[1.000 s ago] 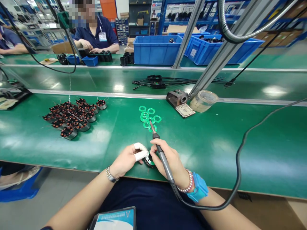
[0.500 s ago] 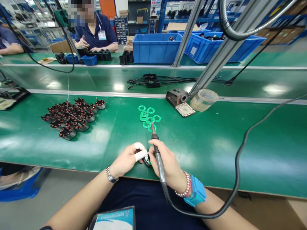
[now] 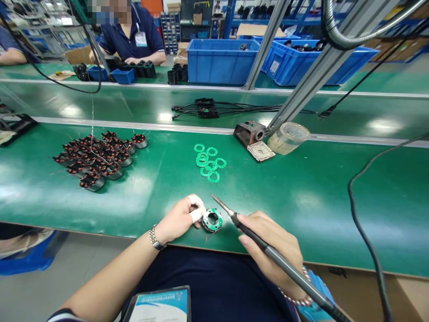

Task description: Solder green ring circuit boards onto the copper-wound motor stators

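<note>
My left hand [image 3: 181, 218], white cots on two fingertips, pinches a small round coil part topped with a green ring board [image 3: 212, 220] near the bench's front edge. My right hand [image 3: 273, 243] is closed round a black soldering iron [image 3: 268, 251]. Its tip points up-left and hovers just right of the part. Beyond them lie several loose green ring boards [image 3: 208, 162]. A heap of copper-wound coil parts [image 3: 97, 158] sits at the left.
A soldering iron stand with sponge [image 3: 253, 138] and a tape roll [image 3: 288, 137] stand at the back right. The iron's black cord [image 3: 365, 232] loops at right. Black cables [image 3: 208, 109] lie on the far belt. Another person sits opposite by blue bins [image 3: 217, 60].
My right hand has pulled back to the right and laid the iron flatter, tip now beside the part. The green ring board is now uncovered. The left hand has stayed put.
</note>
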A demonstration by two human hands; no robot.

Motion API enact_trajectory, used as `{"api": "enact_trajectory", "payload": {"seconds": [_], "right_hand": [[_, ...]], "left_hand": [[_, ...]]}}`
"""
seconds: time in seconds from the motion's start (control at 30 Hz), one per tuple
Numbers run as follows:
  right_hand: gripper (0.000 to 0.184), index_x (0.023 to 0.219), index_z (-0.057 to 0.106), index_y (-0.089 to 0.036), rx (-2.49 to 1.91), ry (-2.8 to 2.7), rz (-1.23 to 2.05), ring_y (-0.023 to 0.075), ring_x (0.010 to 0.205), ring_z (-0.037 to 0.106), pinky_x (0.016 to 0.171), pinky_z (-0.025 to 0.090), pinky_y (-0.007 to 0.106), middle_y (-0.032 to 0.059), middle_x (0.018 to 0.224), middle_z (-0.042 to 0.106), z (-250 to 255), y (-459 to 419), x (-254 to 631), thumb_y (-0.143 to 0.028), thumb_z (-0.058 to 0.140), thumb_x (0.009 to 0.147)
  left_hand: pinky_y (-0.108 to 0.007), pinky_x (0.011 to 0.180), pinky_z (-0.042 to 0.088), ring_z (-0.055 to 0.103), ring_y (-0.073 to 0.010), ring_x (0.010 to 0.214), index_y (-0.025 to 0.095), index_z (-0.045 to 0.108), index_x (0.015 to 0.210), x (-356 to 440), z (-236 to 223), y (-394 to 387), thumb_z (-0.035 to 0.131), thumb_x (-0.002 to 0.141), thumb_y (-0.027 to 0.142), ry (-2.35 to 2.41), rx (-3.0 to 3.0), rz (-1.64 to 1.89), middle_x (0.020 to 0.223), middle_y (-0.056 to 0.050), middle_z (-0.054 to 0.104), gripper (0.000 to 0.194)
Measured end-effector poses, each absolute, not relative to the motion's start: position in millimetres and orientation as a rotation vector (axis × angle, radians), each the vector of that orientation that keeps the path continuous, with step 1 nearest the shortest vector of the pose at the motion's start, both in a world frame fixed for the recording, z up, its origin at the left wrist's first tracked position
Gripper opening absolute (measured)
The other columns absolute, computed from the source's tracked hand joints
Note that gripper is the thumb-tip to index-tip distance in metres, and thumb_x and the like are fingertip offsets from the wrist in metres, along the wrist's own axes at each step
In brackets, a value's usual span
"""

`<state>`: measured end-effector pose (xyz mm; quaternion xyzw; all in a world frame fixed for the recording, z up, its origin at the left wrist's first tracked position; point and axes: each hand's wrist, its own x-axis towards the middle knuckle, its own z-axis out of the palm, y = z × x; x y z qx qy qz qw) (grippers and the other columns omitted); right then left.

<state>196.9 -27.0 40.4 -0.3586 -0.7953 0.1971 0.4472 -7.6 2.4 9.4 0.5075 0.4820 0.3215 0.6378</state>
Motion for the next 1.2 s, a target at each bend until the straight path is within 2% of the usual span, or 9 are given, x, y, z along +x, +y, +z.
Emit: {"api": "enact_trajectory", "payload": {"seconds": [0.13,0.23,0.77,0.97,1.0,1.07,1.13,1.2], "right_hand": [[0.019,0.09,0.064,-0.017,-0.92,-1.933,0.621,0.0143,0.056,0.056,0.053,0.049,0.028,0.0031,0.063,0.061,46,-28,198,-0.007,0.052,0.078],[0.018,0.087,0.065,-0.017,-0.951,-1.922,0.655,0.0142,0.055,0.057,0.052,0.05,0.028,0.0036,0.063,0.063,47,-29,196,-0.009,0.052,0.078],[0.018,0.089,0.064,-0.016,-0.93,-1.931,0.648,0.0147,0.056,0.056,0.053,0.049,0.029,0.0041,0.064,0.062,47,-29,199,-0.008,0.052,0.079],[0.018,0.1,0.059,-0.018,-0.93,-1.908,0.589,0.0143,0.059,0.061,0.058,0.053,0.028,0.002,0.065,0.063,32,-24,201,-0.015,0.051,0.084],[0.017,0.099,0.058,-0.019,-0.934,-1.934,0.593,0.0144,0.063,0.063,0.062,0.054,0.028,0.0026,0.069,0.065,29,-20,200,-0.015,0.05,0.085],[0.017,0.101,0.056,-0.019,-0.911,-2.026,0.641,0.0166,0.082,0.065,0.075,0.054,0.029,0.0068,0.088,0.068,24,-12,196,-0.015,0.052,0.084],[0.025,0.107,0.051,-0.019,-0.837,-2.125,0.737,0.0184,0.102,0.06,0.087,0.05,0.032,0.0103,0.108,0.064,20,-4,192,-0.016,0.055,0.082],[0.031,0.111,0.047,-0.019,-0.799,-2.177,0.808,0.0175,0.105,0.059,0.089,0.05,0.03,0.0101,0.113,0.062,17,1,189,-0.017,0.057,0.082]], "left_hand": [[-0.02,0.051,0.043,0.05,-0.007,0.051,0.016,0.047,0.07,-7,7,1,0.054,0.074,0.023,1.116,1.167,0.747,0.061,0.004,0.049,0.011],[-0.02,0.051,0.043,0.05,-0.0068,0.05,0.016,0.047,0.069,-7,7,1,0.054,0.074,0.022,1.122,1.174,0.748,0.06,0.005,0.049,0.011],[-0.02,0.048,0.042,0.049,-0.0066,0.048,0.016,0.046,0.068,-6,8,1,0.055,0.074,0.025,1.128,1.176,0.769,0.059,0.005,0.048,0.013],[-0.019,0.049,0.042,0.049,-0.0064,0.048,0.016,0.046,0.068,-4,9,1,0.056,0.073,0.028,1.133,1.163,0.773,0.061,0.005,0.048,0.016],[-0.019,0.049,0.042,0.049,-0.0065,0.049,0.016,0.046,0.068,-3,10,1,0.055,0.073,0.027,1.132,1.167,0.771,0.061,0.005,0.048,0.015],[-0.02,0.05,0.042,0.049,-0.0069,0.049,0.016,0.046,0.068,-4,10,1,0.054,0.075,0.027,1.131,1.184,0.762,0.061,0.004,0.048,0.015],[-0.021,0.051,0.043,0.049,-0.008,0.05,0.016,0.048,0.07,-7,11,0,0.053,0.077,0.027,1.147,1.211,0.75,0.061,0.004,0.049,0.014],[-0.023,0.057,0.045,0.053,-0.0107,0.057,0.017,0.054,0.076,-13,12,-2,0.054,0.078,0.027,1.169,1.325,0.761,0.067,0.001,0.053,0.011]]}}
